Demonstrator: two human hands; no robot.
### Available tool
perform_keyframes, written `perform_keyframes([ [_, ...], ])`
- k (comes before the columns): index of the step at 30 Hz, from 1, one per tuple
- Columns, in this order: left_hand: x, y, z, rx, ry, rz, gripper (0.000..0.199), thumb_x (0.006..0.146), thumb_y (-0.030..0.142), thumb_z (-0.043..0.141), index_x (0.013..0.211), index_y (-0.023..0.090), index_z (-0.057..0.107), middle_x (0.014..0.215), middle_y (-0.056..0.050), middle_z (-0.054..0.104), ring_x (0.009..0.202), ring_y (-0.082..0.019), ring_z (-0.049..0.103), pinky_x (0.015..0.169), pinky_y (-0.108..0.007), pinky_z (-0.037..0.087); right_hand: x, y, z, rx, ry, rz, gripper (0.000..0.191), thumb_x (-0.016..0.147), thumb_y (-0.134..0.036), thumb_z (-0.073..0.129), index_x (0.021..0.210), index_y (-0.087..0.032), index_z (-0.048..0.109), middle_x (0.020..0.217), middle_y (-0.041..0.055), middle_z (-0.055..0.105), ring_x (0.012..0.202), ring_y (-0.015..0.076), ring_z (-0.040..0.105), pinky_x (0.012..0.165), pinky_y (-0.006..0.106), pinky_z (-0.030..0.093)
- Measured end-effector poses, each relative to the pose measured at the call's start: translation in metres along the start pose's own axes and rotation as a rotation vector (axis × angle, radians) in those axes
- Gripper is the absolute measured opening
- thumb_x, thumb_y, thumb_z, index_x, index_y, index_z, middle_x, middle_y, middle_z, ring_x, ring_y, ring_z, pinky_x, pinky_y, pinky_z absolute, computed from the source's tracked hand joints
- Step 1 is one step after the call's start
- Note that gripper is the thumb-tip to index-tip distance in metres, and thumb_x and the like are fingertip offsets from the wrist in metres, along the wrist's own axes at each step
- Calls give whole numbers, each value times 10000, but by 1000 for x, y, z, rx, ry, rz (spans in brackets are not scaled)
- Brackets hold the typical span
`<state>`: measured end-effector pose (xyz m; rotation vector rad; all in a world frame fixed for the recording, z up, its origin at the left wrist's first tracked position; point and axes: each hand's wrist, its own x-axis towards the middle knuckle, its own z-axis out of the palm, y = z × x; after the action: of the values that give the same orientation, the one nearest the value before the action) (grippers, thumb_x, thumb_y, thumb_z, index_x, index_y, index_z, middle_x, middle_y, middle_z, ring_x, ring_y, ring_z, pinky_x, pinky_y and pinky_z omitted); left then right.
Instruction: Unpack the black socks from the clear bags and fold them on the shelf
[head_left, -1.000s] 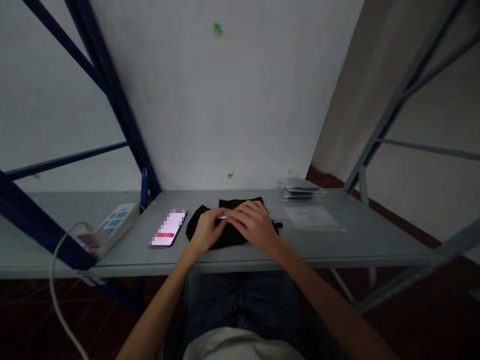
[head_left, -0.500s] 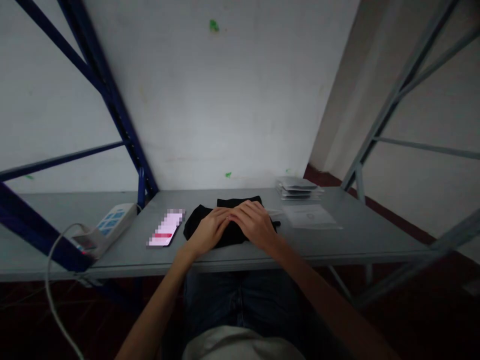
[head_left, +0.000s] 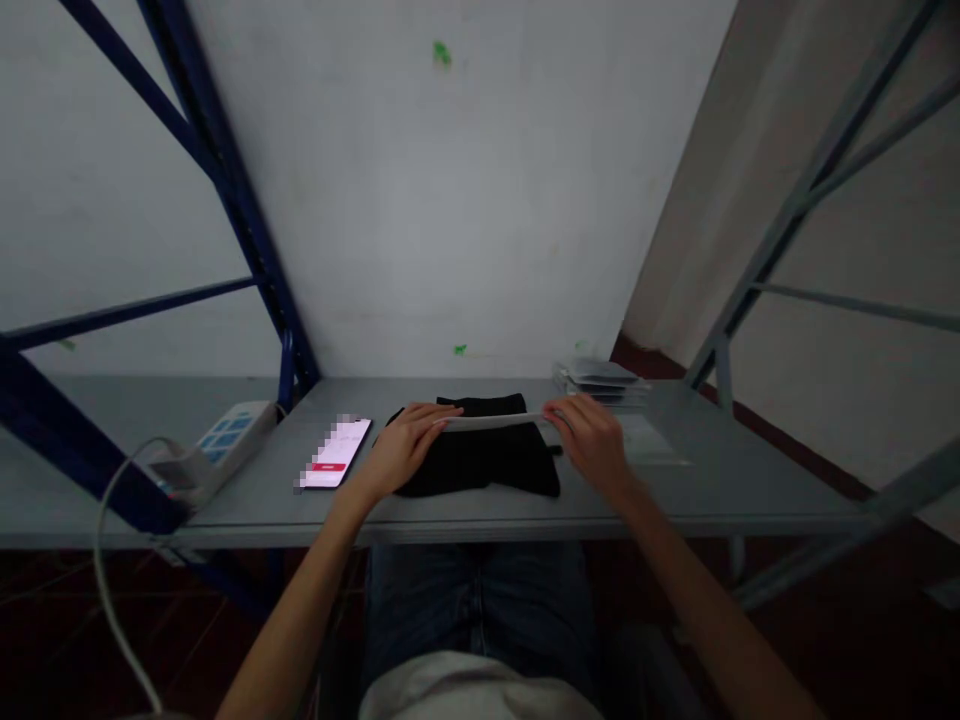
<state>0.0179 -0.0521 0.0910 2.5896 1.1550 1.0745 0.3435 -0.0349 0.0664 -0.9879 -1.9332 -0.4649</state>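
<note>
Strip of white material (head_left: pixel 495 422) now stretches across the black cloth (head_left: pixel 480 462) between our left hand (head_left: pixel 405 440) and our right hand (head_left: pixel 594 438), which met over that cloth half a second ago. Our left fingers and thumb pinch it over the cloth's left part; our right ones, moved outward, clamp it at the cloth's right edge. We see the phone (head_left: pixel 337 452) unmoved left of the cloth and the clear packet (head_left: pixel 654 442) to its right, now partly hidden by our right hand

The left hand (head_left: pixel 409 440) and right hand (head_left: pixel 592 435) hide the thin white strip's (head_left: pixel 495 422) ends, and pixelation obscures part of the black rectangular phone's pinkish screen (head_left: pixel 339 447).
</note>
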Motion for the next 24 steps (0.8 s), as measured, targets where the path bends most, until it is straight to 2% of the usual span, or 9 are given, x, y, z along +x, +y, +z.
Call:
perform_keyframes([
  [5, 0, 2, 1, 9, 7, 9, 402, 1094, 336, 380, 1339, 251, 688, 1356, -51, 702, 1281, -218, 611, 1147, -429, 472, -4, 5, -7, 4, -9, 21, 238, 1058, -324, 513, 1023, -244, 734, 975, 71, 743, 952, 262, 656, 882, 399, 487],
  [8, -1, 6, 4, 7, 11, 4, 395, 1095, 335, 387, 1329, 250, 693, 1341, -51, 703, 1272, -213, 609, 1146, -410, 468, -1, -4, -7, -4, -55, 0, 213, 1038, -335, 557, 1144, -247, 718, 1120, 79, 745, 1072, 286, 645, 930, 433, 478],
  [11, -1, 12, 10, 32, -1, 34, 393, 1096, 328, 387, 1354, 267, 676, 1369, -54, 676, 1283, -213, 590, 1149, -410, 460, 5, -19, -4, 7, -134, -59, 289, 1013, -315, 602, 1288, -274, 678, 1252, 71, 725, 1168, 292, 624, 1005, 473, 450],
  [15, -2, 12, 18, 76, -12, 70, 393, 1092, 328, 398, 1403, 315, 637, 1432, -53, 622, 1325, -219, 558, 1157, -420, 448, 9, -25, -2, -36, -108, -78, 271, 1014, -189, 549, 1163, -312, 740, 1087, 33, 771, 1078, 260, 651, 1140, 538, 331],
  [18, -4, 1, 25, 122, -51, 18, 412, 1072, 367, 460, 1463, 312, 576, 1465, -68, 597, 1348, -233, 550, 1134, -414, 471, 3, -5, -11, -104, -54, -23, 283, 985, -152, 557, 1107, -294, 769, 1019, 44, 774, 997, 258, 660, 1080, 504, 380],
  [21, -10, -15, 39, 219, -99, -136, 487, 1043, 396, 520, 1502, 233, 519, 1431, -120, 621, 1318, -273, 579, 1094, -435, 500, -10, 32, -29, -159, 15, 31, 312, 972, -154, 545, 1153, -273, 770, 1072, 62, 773, 1018, 273, 666, 968, 459, 454],
  [24, -16, -25, 60, 313, -135, -251, 510, 1042, 421, 502, 1491, 180, 511, 1431, -153, 621, 1330, -309, 570, 1097, -473, 487, -33, 71, -48, -212, 84, 88, 330, 988, -186, 506, 1168, -256, 773, 1081, 72, 783, 1013, 276, 684, 950, 459, 482],
])
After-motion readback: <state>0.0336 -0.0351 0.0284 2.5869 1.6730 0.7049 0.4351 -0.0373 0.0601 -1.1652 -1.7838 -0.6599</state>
